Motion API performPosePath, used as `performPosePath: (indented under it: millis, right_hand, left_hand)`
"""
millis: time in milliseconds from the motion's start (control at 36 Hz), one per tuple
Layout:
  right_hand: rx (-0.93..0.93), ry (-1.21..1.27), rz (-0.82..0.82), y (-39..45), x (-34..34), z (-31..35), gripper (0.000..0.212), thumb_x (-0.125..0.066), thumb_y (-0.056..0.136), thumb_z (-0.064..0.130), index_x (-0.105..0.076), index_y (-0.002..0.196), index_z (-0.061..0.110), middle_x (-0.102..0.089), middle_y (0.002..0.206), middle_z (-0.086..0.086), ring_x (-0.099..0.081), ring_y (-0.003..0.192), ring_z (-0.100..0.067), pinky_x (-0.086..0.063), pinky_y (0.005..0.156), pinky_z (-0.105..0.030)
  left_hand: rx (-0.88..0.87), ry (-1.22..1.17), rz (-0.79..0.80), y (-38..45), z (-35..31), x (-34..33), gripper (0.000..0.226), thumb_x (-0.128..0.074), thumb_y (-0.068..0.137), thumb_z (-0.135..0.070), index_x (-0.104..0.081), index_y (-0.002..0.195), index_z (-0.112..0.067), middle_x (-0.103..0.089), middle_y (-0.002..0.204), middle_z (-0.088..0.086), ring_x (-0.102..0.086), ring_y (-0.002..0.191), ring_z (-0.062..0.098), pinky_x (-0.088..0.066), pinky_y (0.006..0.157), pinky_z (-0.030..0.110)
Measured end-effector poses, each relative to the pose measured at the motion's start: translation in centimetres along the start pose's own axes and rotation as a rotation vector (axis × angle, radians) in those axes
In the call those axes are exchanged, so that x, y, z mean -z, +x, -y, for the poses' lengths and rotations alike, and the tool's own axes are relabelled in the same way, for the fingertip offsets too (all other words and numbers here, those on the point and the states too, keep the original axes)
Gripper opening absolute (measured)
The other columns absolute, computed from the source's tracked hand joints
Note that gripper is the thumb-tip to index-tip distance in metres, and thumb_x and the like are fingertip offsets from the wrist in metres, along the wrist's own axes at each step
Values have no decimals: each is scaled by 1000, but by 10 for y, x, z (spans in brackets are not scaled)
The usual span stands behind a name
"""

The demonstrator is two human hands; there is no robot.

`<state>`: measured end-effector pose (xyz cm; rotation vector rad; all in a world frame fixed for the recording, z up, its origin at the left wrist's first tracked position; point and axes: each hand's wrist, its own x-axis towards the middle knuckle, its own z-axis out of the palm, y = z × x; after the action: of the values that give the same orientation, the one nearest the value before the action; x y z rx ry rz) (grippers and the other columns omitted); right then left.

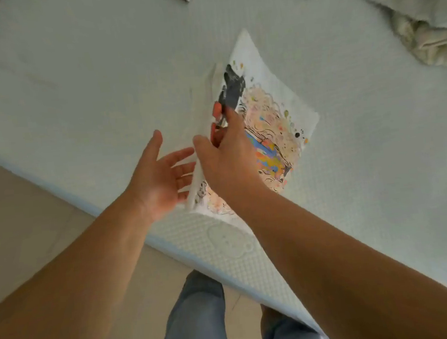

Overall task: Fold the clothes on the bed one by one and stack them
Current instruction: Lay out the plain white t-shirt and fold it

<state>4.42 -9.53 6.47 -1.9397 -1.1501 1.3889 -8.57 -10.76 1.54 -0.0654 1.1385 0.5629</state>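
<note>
Head view: a white printed T-shirt (271, 116) lies partly folded at mid-frame on the bed (88, 86). The right hand (226, 155) rests on it, fingers straight; the left hand (160, 174), spread open, touches its raised left edge. Crumpled clothes (425, 16) sit upper right.

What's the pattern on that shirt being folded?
White shirt with a multicoloured cartoon print, black at its far end; the head view shows it.

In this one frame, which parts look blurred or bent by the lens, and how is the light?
Head view: the wide lens bends the bed edge and stretches both forearms; the left hand, right hand and printed shirt are slightly motion-blurred; the cream clothes pile at the upper right is soft; light is even and diffuse, without glare or hard shadows.
</note>
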Motion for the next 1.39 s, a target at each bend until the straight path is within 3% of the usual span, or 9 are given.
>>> performPosePath:
  millis: [83, 278, 472, 611, 722, 889, 1111, 1278, 1389]
  right_hand:
    - [-23, -65, 197, 19, -42, 1, 58, -56, 88, 24, -29, 140, 18, -60, 79, 7, -61, 79, -15, -50, 74, -35]
    - [4, -394, 265, 14, -61, -35, 38, -50, 92, 31, -48, 129, 21, -61, 110, 3, -57, 102, -18, -49, 89, -42]
    - [228, -775, 170, -30, -31, -92, 55, -59, 84, 38, -43, 133, 20, -39, 138, 1, -25, 134, -20, -12, 113, -40]
    - [233, -1035, 386, -33, -31, -119, 85, -52, 88, 49, -2, 150, 20, 8, 158, 0, 22, 142, -16, 20, 110, -35]
    - [202, -1035, 369, -26, -36, -118, 86, -56, 85, 47, -6, 150, 20, 2, 158, 1, 14, 144, -18, 16, 110, -36]
    - [204, -1022, 246, -25, -43, -117, 88, -58, 81, 54, -12, 147, 18, -13, 153, -4, -5, 142, -24, 0, 115, -43]
    - [205, -635, 25, -22, -33, -106, 55, -56, 88, 35, -39, 141, 26, -48, 127, -6, -42, 116, -26, -30, 99, -43]
    - [70, -18, -7, -39, 41, -57, 15, -52, 91, 19, -59, 86, 32, -60, 72, 13, -51, 60, 1, -43, 55, -21]
    - [-26, 189, 59, -51, 107, -14, 20, -64, 84, 16, -66, 73, 32, -67, 68, 20, -63, 66, 1, -52, 65, -24]
  left_hand:
    - [-8, -81, 69, 2, -9, 28, 74, -32, 83, -72, -68, 110, -14, -68, 110, 10, -64, 101, 26, -50, 82, 40]
    - [-173, 562, -422, 18, -2, 47, 22, -77, 70, -35, -68, 83, -20, -72, 78, 5, -68, 63, 15, -54, 55, 26]
    - [-414, 1031, -760, 19, 18, 58, 18, -64, 81, -38, -57, 77, -21, -54, 65, -14, -49, 56, -1, -29, 45, 20]
    - [-201, 613, -673, 12, 30, 52, 22, -65, 82, -35, -66, 84, -13, -66, 71, -2, -60, 57, 9, -47, 45, 23]
    - [-10, 23, -661, 10, 30, 32, 18, -74, 78, -24, -63, 82, -10, -71, 83, 8, -69, 74, 20, -56, 75, 36]
    - [-104, -58, -659, 11, 37, 18, 4, -65, 83, -9, -61, 83, -8, -69, 85, 9, -66, 68, 18, -53, 54, 25]
    - [-481, 265, -447, -9, 50, -14, 28, -62, 69, -10, -64, 97, -15, -70, 95, 5, -69, 86, 18, -55, 67, 30]
    - [-496, 187, -33, -48, 36, -32, 31, -57, 72, -46, -73, 91, -27, -71, 90, 1, -66, 86, 16, -52, 69, 24]
    - [-435, 108, -275, -54, 33, -40, 26, -54, 87, -33, -64, 107, -21, -67, 103, 3, -64, 91, 17, -45, 78, 30]
